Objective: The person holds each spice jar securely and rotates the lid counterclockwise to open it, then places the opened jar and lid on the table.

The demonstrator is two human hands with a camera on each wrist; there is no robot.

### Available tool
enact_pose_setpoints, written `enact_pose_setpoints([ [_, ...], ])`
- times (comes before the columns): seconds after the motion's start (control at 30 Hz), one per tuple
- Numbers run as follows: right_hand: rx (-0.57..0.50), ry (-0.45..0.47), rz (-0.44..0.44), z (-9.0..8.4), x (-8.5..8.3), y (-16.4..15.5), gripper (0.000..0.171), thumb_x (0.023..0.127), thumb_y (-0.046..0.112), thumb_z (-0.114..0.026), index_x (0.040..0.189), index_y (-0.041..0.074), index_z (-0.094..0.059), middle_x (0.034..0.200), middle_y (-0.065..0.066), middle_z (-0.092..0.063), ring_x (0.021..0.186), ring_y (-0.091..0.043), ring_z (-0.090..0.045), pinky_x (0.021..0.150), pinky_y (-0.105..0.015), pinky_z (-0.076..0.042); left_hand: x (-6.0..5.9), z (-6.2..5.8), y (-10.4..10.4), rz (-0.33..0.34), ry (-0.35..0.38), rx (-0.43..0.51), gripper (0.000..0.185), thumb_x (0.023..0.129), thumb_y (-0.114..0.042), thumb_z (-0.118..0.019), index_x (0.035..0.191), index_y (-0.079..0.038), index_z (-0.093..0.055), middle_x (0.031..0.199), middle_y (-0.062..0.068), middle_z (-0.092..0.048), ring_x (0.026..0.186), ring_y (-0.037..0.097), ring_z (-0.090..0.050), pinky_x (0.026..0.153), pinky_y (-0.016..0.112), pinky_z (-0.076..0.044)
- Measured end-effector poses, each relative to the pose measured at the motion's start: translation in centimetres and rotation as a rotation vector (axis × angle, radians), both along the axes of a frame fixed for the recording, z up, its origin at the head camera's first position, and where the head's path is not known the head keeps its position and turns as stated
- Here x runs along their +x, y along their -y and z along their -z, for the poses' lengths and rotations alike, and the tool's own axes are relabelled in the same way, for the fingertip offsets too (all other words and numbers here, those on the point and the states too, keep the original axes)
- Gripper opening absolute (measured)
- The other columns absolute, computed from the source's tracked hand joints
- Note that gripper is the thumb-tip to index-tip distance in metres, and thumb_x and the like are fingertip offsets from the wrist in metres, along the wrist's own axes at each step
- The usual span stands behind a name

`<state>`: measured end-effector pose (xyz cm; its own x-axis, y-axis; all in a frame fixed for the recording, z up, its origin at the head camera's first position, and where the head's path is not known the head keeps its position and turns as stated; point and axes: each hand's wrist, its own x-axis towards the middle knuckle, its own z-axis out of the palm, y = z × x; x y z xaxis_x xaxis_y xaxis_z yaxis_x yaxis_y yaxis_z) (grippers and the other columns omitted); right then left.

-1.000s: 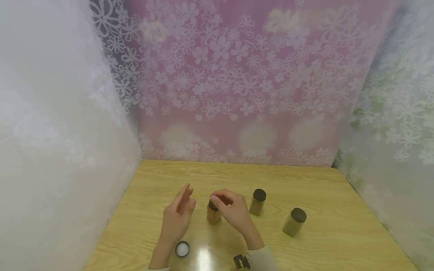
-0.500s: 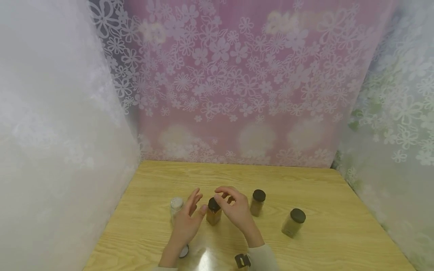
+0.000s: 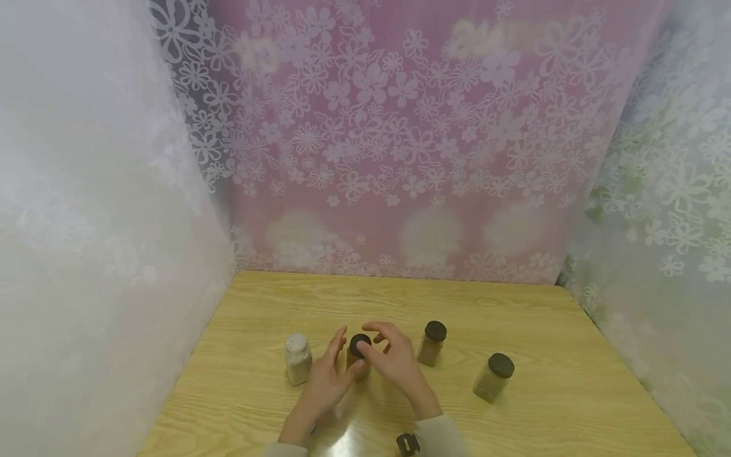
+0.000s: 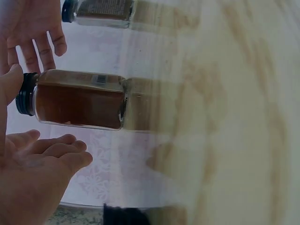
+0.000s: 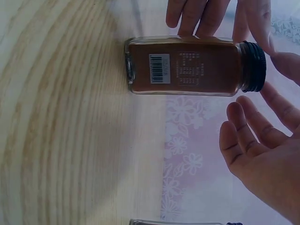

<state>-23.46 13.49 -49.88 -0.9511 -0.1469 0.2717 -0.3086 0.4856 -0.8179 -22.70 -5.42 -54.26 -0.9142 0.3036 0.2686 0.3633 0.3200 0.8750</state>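
Note:
A jar of reddish-brown spice with a black ribbed cap stands upright on the table between both hands. My left hand is at its left side, fingers extended and thumb in front of the glass; whether they touch it is unclear. My right hand is at its right, with the thumb over the cap and the other fingers loosely spread, apart from it. Left of my left hand stands a jar with pale contents and a white perforated top. Only a sliver of a cap lying on the table shows behind my left wrist.
Two more black-capped jars stand on the right: a brown one behind the right hand and a paler one farther right. The wood-grain table is bounded by flower-patterned curtains. A black band is by the right sleeve.
My left hand has moved right, from beside the white-topped jar to the reddish-brown jar, uncovering the former. My right fingers have spread off the cap they pinched, and the thumb now lies over it.

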Motion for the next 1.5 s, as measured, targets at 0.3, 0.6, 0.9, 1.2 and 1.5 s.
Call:
enact_pose_setpoints([
  [0.3,0.018,0.013,-0.023,0.2,0.0,0.1,0.037,0.097,0.03,-0.078,0.13,0.014,-0.072,0.128,0.0,-0.073,0.108,-0.02,-0.063,0.081,-0.024,-0.048,-0.7,0.2,-0.7,-0.146,-0.186,-0.107,0.069,0.094,-0.027,-0.081,0.145,0.01,-0.053,0.089,0.02,-0.073,0.094,0.035,-0.075,0.083,0.038,-0.065],
  [0.6,0.008,0.013,-0.046,0.3,-0.2,0.0,0.037,0.098,0.032,-0.077,0.128,0.011,-0.072,0.123,0.0,-0.075,0.106,-0.02,-0.065,0.078,-0.023,-0.049,-0.8,0.8,-0.9,-0.142,-0.138,-0.09,0.052,0.093,-0.03,-0.083,0.134,-0.003,-0.067,0.109,0.01,-0.074,0.1,0.027,-0.071,0.082,0.036,-0.063],
  [0.9,-0.002,0.05,-0.047,0.4,0.0,-0.1,0.049,0.092,0.034,-0.084,0.134,0.013,-0.07,0.127,-0.001,-0.073,0.109,-0.021,-0.064,0.086,-0.041,-0.057,-1.0,1.6,-0.4,-0.042,0.08,0.026,0.064,0.097,-0.041,-0.077,0.148,-0.007,-0.057,0.129,0.012,-0.074,0.12,0.031,-0.069,0.1,0.051,-0.059],
  [1.2,-0.01,0.056,-0.022,0.8,-0.2,0.0,0.046,0.091,0.035,-0.085,0.131,0.017,-0.071,0.123,0.001,-0.075,0.108,-0.018,-0.065,0.088,-0.041,-0.058,-0.9,1.5,0.0,0.085,0.118,0.135,0.061,0.104,-0.024,-0.069,0.157,-0.004,-0.045,0.143,0.024,-0.063,0.132,0.044,-0.061,0.11,0.06,-0.052],
  [1.5,-0.024,0.056,-0.038,1.1,-0.3,0.0,0.048,0.092,0.03,-0.084,0.134,0.011,-0.07,0.128,-0.002,-0.073,0.108,-0.02,-0.064,0.081,-0.021,-0.052,-1.0,1.8,0.1,0.123,0.121,0.119,0.06,0.108,-0.021,-0.063,0.162,-0.01,-0.039,0.146,0.018,-0.061,0.133,0.039,-0.059,0.112,0.059,-0.051],
])
